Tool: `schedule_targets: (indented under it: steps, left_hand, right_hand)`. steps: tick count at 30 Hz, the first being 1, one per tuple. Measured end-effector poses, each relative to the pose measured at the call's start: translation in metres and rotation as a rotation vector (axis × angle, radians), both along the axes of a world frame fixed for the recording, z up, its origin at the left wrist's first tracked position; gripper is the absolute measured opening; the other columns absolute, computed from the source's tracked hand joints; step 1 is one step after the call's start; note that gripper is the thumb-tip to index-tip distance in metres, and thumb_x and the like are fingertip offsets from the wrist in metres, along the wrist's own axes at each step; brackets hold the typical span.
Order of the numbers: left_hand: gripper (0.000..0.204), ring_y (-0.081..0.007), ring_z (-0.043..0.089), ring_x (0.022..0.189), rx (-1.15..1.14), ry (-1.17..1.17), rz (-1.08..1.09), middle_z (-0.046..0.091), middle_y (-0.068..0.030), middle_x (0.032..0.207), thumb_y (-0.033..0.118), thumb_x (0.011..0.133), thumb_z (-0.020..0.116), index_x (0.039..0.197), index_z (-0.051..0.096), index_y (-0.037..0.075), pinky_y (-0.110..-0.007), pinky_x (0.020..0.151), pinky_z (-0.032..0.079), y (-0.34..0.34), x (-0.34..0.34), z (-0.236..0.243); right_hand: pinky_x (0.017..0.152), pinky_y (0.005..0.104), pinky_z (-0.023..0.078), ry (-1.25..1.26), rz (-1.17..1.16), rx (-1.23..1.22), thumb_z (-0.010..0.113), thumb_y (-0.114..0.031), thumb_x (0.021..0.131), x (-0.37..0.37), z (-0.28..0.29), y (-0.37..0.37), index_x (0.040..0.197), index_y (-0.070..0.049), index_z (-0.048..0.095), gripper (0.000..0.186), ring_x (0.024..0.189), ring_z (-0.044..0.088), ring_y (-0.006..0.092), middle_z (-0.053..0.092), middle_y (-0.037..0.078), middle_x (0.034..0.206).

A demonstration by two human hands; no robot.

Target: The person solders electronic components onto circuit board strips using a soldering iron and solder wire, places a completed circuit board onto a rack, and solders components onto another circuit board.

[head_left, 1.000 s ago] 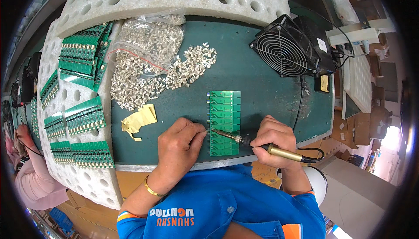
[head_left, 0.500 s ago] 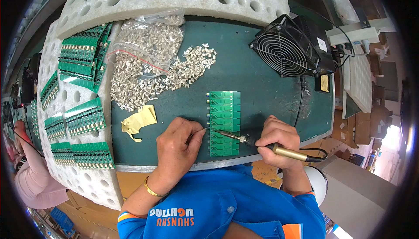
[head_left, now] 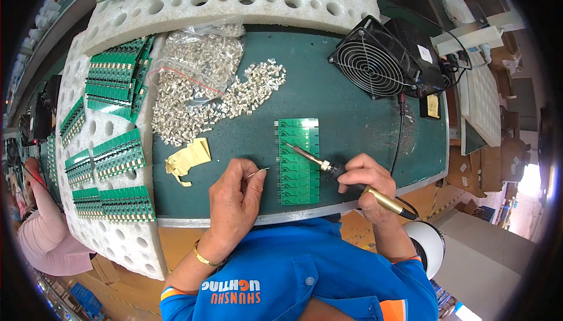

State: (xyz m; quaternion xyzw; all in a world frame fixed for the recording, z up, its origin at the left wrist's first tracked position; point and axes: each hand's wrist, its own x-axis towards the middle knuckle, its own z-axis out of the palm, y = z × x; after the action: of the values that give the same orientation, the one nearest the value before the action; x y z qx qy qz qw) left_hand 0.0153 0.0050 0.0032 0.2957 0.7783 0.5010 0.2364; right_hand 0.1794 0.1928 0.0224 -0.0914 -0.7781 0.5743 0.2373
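Note:
A green circuit board panel (head_left: 299,160) lies on the dark green mat near the front edge. My right hand (head_left: 366,183) grips a soldering iron (head_left: 328,168) with a gold handle; its tip rests on the upper left part of the panel. My left hand (head_left: 234,201) sits just left of the panel and pinches a thin solder wire (head_left: 258,172), whose end points toward the panel's left edge without touching it.
A heap of small metal parts (head_left: 205,107) and a clear bag of them lie at the back left. A yellow scrap (head_left: 187,157) sits nearby. White foam racks (head_left: 111,151) hold more green boards. A black fan (head_left: 378,63) stands at the right. Another person (head_left: 41,233) is at far left.
The soldering iron tip has moved up the panel, away from me. The left hand with the wire has stayed almost in place.

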Motion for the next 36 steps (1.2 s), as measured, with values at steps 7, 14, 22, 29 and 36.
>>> schedule_targets:
  steps: [7, 14, 22, 29, 36]
  left_hand:
    - [0.008, -0.0136, 0.051, 0.059, 0.056, 0.042, 0.037, 0.056, -0.0064, 0.073, -0.002, 0.087, 0.068, 0.088, 0.060, 0.001, -0.027, 0.054, 0.042, -0.006, 0.005, -0.001]
    - [0.008, -0.0146, 0.052, 0.060, 0.060, 0.117, 0.043, 0.056, -0.0061, 0.072, -0.002, 0.081, 0.073, 0.083, 0.066, 0.002, -0.029, 0.054, 0.043, -0.006, 0.007, -0.006]
    - [0.007, -0.0163, 0.054, 0.060, 0.030, 0.137, 0.009, 0.057, -0.0073, 0.072, -0.002, 0.079, 0.074, 0.082, 0.068, 0.002, -0.029, 0.054, 0.043, -0.001, 0.007, -0.005]
    - [0.006, -0.0206, 0.060, 0.062, 0.031, 0.149, -0.007, 0.061, -0.0095, 0.075, 0.000, 0.079, 0.073, 0.084, 0.069, 0.003, -0.032, 0.055, 0.047, 0.000, 0.007, -0.007]
    - [0.006, -0.0126, 0.055, 0.061, 0.050, 0.164, -0.022, 0.058, -0.0064, 0.074, -0.002, 0.080, 0.073, 0.084, 0.069, 0.000, -0.026, 0.055, 0.043, -0.001, 0.006, -0.011]
  right_hand:
    - [0.061, 0.0286, 0.046, 0.006, -0.029, 0.053, 0.076, -0.024, 0.084, 0.005, -0.002, 0.003, 0.096, -0.001, 0.068, 0.027, 0.069, 0.061, 0.0174, 0.064, 0.009, 0.080]
    - [0.056, 0.0264, 0.041, 0.028, -0.280, -0.195, 0.071, -0.005, 0.083, 0.001, -0.013, -0.003, 0.077, 0.000, 0.060, 0.013, 0.061, 0.051, 0.0103, 0.060, 0.005, 0.069]
    - [0.052, 0.0263, 0.034, -0.012, -0.298, -0.143, 0.069, -0.006, 0.085, -0.007, -0.021, -0.004, 0.070, -0.003, 0.056, 0.020, 0.056, 0.045, 0.0077, 0.055, 0.001, 0.063]
    - [0.050, 0.0259, 0.035, -0.052, -0.259, -0.064, 0.070, -0.007, 0.083, -0.013, -0.018, -0.002, 0.069, -0.004, 0.056, 0.020, 0.053, 0.046, 0.0075, 0.055, 0.001, 0.061]
    - [0.050, 0.0259, 0.037, -0.078, -0.226, -0.019, 0.070, -0.007, 0.082, -0.017, -0.016, -0.002, 0.069, -0.004, 0.057, 0.019, 0.053, 0.049, 0.0082, 0.056, 0.001, 0.060]
